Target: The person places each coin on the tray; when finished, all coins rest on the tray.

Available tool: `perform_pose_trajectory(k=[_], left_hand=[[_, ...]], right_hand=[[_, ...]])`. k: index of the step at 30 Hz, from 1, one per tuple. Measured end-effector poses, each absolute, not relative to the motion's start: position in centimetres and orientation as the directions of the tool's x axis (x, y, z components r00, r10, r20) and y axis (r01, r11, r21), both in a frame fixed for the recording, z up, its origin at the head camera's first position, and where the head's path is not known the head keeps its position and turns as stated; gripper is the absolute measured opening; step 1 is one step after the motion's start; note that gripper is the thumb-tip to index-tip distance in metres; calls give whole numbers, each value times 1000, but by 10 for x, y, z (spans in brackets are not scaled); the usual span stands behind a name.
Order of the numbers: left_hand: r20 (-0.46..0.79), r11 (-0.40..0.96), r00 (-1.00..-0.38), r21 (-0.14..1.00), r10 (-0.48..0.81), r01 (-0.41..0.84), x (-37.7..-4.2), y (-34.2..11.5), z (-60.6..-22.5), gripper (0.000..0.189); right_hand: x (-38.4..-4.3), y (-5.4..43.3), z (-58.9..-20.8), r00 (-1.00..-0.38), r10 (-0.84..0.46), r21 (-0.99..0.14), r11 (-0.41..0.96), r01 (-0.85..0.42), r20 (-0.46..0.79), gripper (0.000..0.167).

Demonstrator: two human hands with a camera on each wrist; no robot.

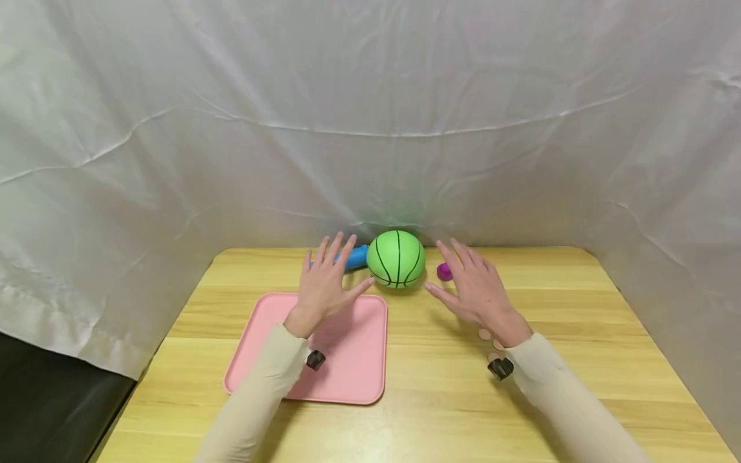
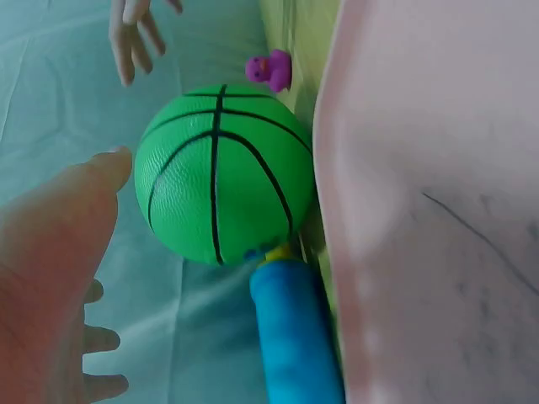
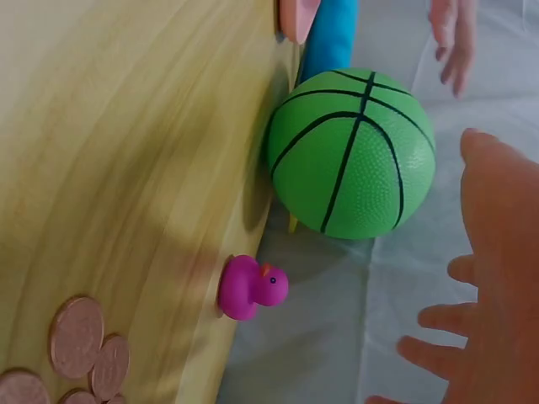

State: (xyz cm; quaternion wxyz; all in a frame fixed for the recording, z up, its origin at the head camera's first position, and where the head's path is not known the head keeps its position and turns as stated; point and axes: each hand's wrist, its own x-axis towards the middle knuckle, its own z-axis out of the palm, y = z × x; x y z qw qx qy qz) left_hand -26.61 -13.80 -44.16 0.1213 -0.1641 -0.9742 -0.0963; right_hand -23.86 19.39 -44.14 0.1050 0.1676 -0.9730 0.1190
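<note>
A green ball point(image 1: 396, 259) with black basketball lines rests at the back of the table, between my two hands. My left hand point(image 1: 325, 283) hovers above the far part of a pink tray point(image 1: 359, 379), fingers spread and touching nothing. On the other side, my right hand point(image 1: 477, 292) is also spread, holding nothing, near a small purple rubber duck point(image 3: 246, 288). Both thumbs point toward the ball but stay apart from it. Left of the ball lies a blue cylinder point(image 2: 295, 328), partly hidden by the left hand in the head view; a bit of yellow shows at its end.
Several copper-coloured coins point(image 3: 77, 337) lie on the wooden table point(image 1: 440, 399) below the right wrist. A pale grey curtain point(image 1: 382, 128) hangs behind the table and along its sides. Something black point(image 1: 46, 399) stands at the lower left.
</note>
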Motion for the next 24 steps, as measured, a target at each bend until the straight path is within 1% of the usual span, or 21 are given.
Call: perform_pose_trajectory(k=[9, 14, 17, 21, 24], left_hand=[[235, 936, -944, 214, 230, 281, -259, -166, -455, 96], [239, 933, -950, 247, 202, 260, -255, -181, -462, 91], [232, 920, -952, 292, 199, 263, -253, -194, -466, 87], [216, 885, -955, 378, 201, 272, -250, -219, -469, 82], [213, 869, -957, 413, 199, 273, -246, -237, -471, 77]], right_hand=[[-223, 204, -443, -926, -311, -259, 896, -360, 213, 88], [-210, 217, -442, -939, -299, -271, 902, -337, 173, 83], [-202, 226, -443, -948, -278, -278, 908, -313, 157, 82], [-195, 235, -444, -957, -257, -301, 910, -286, 133, 83], [-190, 241, -445, -959, -252, -321, 904, -281, 130, 82]])
